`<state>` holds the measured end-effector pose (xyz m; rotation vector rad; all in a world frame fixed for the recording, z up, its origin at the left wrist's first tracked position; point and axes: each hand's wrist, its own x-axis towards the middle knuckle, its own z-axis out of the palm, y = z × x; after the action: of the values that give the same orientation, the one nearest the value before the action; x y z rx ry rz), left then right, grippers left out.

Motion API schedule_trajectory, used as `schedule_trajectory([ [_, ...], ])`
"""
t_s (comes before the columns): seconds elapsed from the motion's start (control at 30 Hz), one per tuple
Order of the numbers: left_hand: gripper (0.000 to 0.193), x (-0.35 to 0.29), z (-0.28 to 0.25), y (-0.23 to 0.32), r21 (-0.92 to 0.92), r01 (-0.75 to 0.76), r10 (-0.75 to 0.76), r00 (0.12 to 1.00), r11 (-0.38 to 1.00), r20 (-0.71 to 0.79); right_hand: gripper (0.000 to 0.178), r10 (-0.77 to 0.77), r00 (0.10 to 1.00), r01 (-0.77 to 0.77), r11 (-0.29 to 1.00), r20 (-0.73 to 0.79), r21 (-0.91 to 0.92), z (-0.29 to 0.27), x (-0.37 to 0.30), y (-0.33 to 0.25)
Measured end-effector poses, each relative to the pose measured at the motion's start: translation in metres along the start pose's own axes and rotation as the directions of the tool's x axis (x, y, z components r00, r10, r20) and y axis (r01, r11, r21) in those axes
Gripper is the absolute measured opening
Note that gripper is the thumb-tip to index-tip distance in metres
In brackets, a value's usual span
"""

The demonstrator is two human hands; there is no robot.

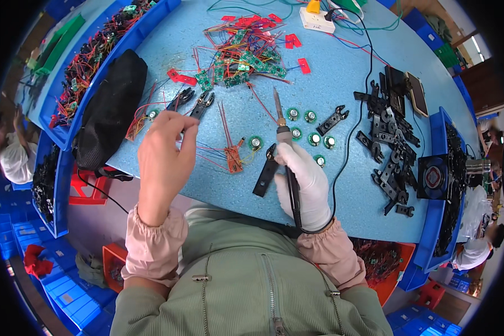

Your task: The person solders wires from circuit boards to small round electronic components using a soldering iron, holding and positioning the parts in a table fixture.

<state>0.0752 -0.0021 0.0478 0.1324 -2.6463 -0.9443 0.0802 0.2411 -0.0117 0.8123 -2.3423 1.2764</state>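
In my gloved right hand [311, 185] is a soldering iron [284, 134], its tip pointing away from me over the table. My bare left hand [165, 148] is closed in a pinch; whatever its fingers hold, if anything, I cannot make out. Just beyond its fingertips lie two black plastic clips [201, 105] with forked ends. Between the hands rests a small brown circuit board [233, 159] with red and blue wires. A black plastic strip [266, 175] lies beside my right hand. Several small round green-rimmed parts [315, 138] with silver centres lie to the right of the iron.
A heap of green circuit boards [243, 61] with wires and red tabs covers the far middle. Black clips [389, 140] pile up at right, near a small fan [433, 177]. The iron's cord [348, 145] crosses the table. Blue bins [89, 106] and a black bag [111, 112] flank the left.
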Motion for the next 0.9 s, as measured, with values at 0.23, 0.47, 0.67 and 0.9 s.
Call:
schedule_trajectory([
  [0.23,0.019,-0.001,-0.017,-0.019,0.135,0.155,-0.172,0.978,0.979,0.120,0.063,0.032,0.996,-0.035,0.999,-0.079,-0.036,0.001,-0.004,-0.002],
  [0.47,0.020,-0.009,0.008,-0.029,0.286,-0.247,0.259,0.966,0.926,-0.007,0.061,-0.011,0.998,0.009,1.000,-0.068,-0.027,-0.001,-0.005,0.005],
  [0.67,0.019,-0.013,0.030,-0.032,0.357,-0.311,0.339,0.941,0.881,-0.015,0.060,0.004,0.997,-0.005,1.000,-0.080,-0.014,0.001,-0.007,0.003],
  [0.9,0.023,-0.026,0.046,-0.015,0.152,-0.380,0.405,0.891,0.912,-0.205,0.058,0.026,0.997,-0.025,1.000,-0.076,0.008,0.000,-0.009,0.002],
])
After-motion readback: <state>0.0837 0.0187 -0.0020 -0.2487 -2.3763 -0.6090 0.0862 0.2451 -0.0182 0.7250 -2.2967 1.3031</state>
